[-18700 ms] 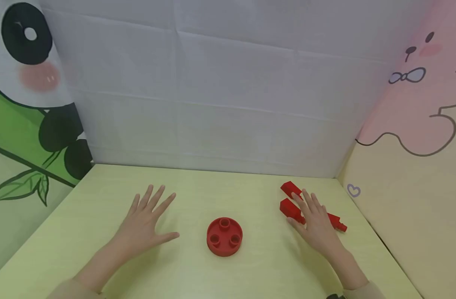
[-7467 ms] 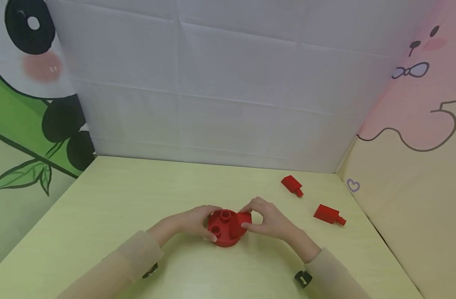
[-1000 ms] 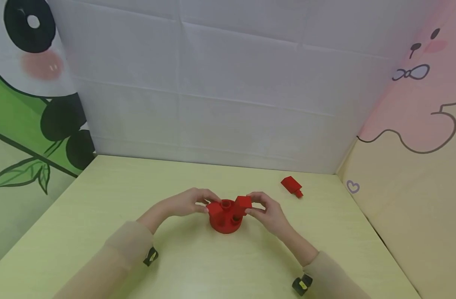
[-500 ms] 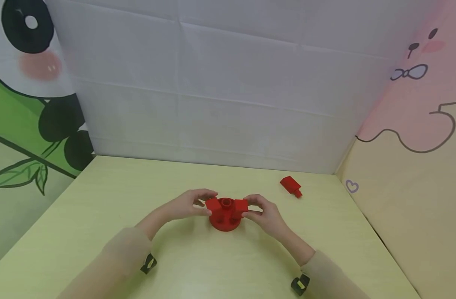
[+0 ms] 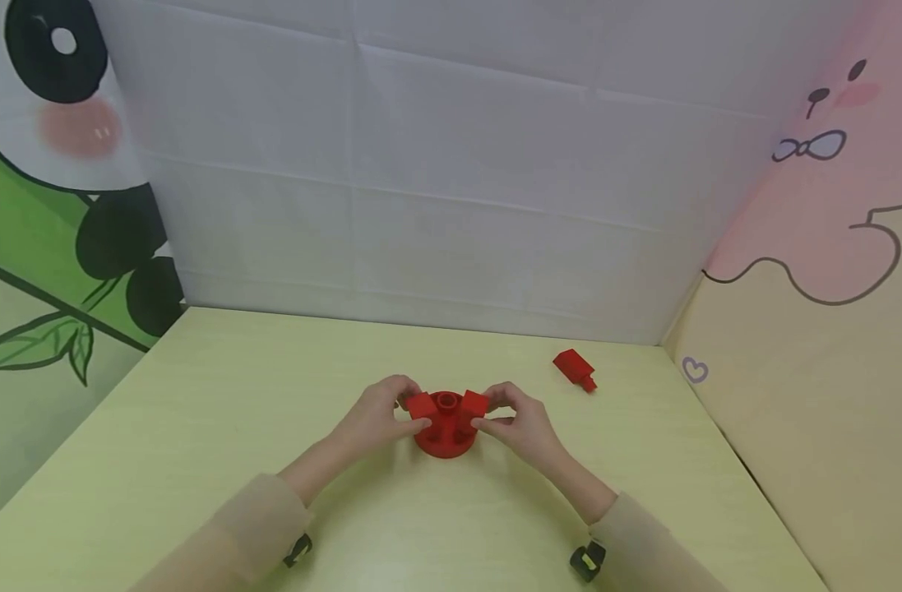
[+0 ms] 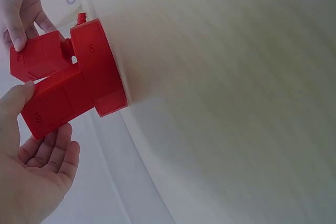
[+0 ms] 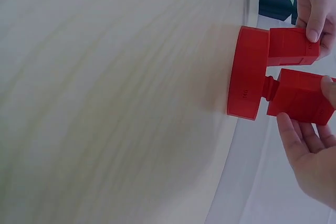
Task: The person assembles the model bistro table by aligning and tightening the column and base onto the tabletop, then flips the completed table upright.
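Observation:
A round red base [image 5: 446, 448] stands on the table, with two red blocks upright on it. My left hand [image 5: 376, 415] grips the left block [image 5: 422, 405] between thumb and fingers; in the left wrist view this block [image 6: 58, 103] sits flush against the base. The right block [image 5: 474, 404] is pinched by my right hand [image 5: 525, 423]. Its narrow ridged neck [image 7: 270, 88] shows between block and base in the right wrist view, the peg's end hidden at the base. An open round socket [image 5: 446, 401] shows at the back, between the blocks.
A third red block [image 5: 573, 367] with a stepped peg lies on its side at the back right of the pale yellow table [image 5: 273, 353]. A white cloth wall [image 5: 451, 205] stands behind, and printed panels flank both sides.
Over the last second the right block came down and left onto the base's right socket, and my left fingers closed further round the left block. Long before, the base stood bare, blocks lying right.

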A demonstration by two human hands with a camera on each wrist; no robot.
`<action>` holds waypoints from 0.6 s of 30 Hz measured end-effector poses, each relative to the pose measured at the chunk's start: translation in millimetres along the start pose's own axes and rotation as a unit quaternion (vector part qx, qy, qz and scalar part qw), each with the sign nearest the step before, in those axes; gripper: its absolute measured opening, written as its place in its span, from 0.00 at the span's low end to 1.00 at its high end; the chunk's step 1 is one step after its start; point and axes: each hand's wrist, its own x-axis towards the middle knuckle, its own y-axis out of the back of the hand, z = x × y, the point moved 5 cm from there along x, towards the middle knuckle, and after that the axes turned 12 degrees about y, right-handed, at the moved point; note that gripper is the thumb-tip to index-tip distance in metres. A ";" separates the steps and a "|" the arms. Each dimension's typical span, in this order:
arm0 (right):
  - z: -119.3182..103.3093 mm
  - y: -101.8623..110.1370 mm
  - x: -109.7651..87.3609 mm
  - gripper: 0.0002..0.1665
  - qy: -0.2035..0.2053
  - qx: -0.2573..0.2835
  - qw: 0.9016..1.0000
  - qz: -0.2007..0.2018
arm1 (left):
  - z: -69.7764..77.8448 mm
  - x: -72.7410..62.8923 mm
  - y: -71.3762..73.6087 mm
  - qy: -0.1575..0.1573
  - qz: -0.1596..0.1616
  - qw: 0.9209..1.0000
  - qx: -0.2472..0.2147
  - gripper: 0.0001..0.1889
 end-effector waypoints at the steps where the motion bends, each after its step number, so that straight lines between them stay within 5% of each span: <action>1: -0.5 -0.2 0.2 0.21 -0.002 -0.005 1.000 0.003 | 0.6 -0.3 0.4 0.000 0.003 1.000 0.000 0.17; 12: -11.3 -5.9 9.3 0.35 0.046 -0.106 0.993 -0.035 | 6.8 -1.0 2.9 0.030 0.008 1.000 0.005 0.15; 18: -11.7 -8.6 14.4 0.29 0.040 -0.126 0.990 -0.042 | 6.2 -0.2 3.2 0.039 0.000 0.999 -0.016 0.15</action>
